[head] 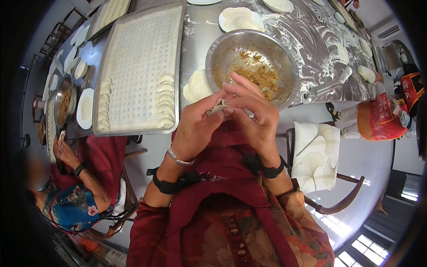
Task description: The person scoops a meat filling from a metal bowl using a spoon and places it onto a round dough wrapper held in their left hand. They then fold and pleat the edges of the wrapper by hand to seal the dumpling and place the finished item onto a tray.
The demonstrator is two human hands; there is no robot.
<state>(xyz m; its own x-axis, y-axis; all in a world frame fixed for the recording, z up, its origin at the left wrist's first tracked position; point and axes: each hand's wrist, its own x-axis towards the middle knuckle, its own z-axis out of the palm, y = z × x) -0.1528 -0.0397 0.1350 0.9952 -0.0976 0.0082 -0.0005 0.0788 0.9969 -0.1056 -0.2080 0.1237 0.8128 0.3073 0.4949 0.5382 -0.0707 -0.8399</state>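
Between the fingers of both hands is a partly folded dumpling, its pale wrapper pinched at the top. My left hand grips it from the left, thumb against the dough. From the other side, the thumb and fingers of my right hand press its edge. Just beyond my hands stands a steel bowl with brown filling spread over its bottom. Round dough wrappers lie stacked left of the bowl, partly covered by it. A perforated tray to the left carries finished dumplings in two rows.
A plate of wrappers sits behind the bowl. Flour and a rolling pin lie on the metal table at right. A co-worker sits at left beside another filling bowl. A chair with a patterned cover stands right.
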